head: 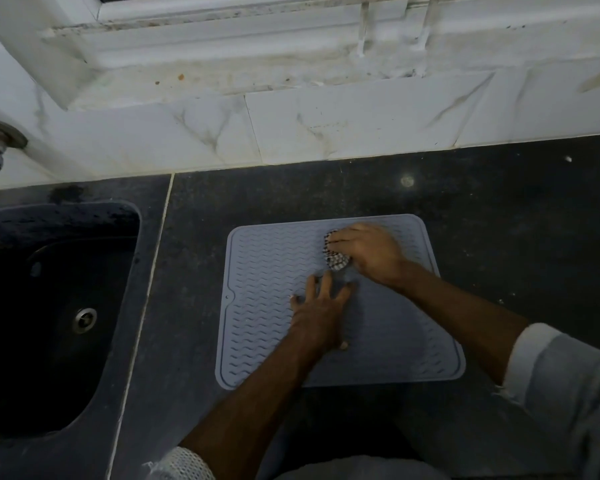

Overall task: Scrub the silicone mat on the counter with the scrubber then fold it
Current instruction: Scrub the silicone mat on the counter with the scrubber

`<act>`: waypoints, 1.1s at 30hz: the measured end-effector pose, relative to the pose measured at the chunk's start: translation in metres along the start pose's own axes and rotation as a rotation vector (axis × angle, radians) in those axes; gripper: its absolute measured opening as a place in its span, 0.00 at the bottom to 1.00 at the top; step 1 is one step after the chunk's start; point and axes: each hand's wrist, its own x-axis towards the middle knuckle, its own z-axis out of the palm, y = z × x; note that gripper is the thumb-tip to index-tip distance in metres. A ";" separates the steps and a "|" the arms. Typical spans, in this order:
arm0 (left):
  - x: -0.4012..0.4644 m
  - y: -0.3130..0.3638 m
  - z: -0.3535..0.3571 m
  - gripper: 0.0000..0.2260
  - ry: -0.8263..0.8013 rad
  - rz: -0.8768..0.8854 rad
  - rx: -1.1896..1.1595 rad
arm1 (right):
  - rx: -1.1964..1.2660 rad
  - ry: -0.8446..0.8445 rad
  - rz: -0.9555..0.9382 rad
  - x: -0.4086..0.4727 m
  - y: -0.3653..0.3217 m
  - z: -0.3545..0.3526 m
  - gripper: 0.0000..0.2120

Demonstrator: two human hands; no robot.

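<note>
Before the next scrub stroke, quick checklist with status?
1. Silicone mat lies flat on the counter: ok.
2. Left hand pins the mat with spread fingers: ok.
3. Right hand grips the scrubber: ok.
4. Scrubber touches the mat surface: ok.
5. Mat clear of the sink edge: ok.
6. Mat is clean enough to fold: cannot tell.

No text, label or number is readable anywhere — none at all.
</note>
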 end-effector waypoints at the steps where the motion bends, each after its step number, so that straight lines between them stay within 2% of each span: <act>1: 0.000 0.000 0.000 0.51 0.001 0.000 0.001 | -0.026 -0.029 -0.025 0.001 -0.004 0.005 0.19; 7: 0.002 -0.002 0.006 0.50 0.031 0.004 -0.006 | -0.127 -0.040 -0.016 -0.041 0.037 0.008 0.22; 11: 0.003 0.000 0.004 0.49 0.036 0.006 0.012 | -0.102 -0.084 0.015 -0.041 0.037 0.005 0.21; 14: 0.001 0.006 0.005 0.44 0.071 -0.009 0.016 | -0.046 -0.035 0.034 -0.047 0.037 0.009 0.20; 18: 0.001 0.018 0.003 0.38 0.185 0.025 0.031 | 0.221 0.022 0.166 -0.052 0.035 0.009 0.19; 21: 0.006 0.030 0.002 0.41 0.147 0.066 0.050 | 0.274 0.125 0.097 -0.050 0.036 0.004 0.19; 24: 0.011 0.034 0.004 0.45 0.066 0.059 0.058 | 0.199 0.187 0.063 -0.046 0.044 -0.001 0.20; 28: 0.015 0.034 0.002 0.48 0.025 0.050 0.057 | 0.109 0.149 0.065 -0.029 0.036 0.003 0.18; 31: 0.015 0.035 0.001 0.48 0.020 0.046 0.077 | 0.053 0.001 0.048 -0.017 0.027 0.012 0.19; 33: 0.015 0.034 0.002 0.48 0.026 0.050 0.060 | 0.029 -0.025 0.033 -0.022 0.032 0.013 0.20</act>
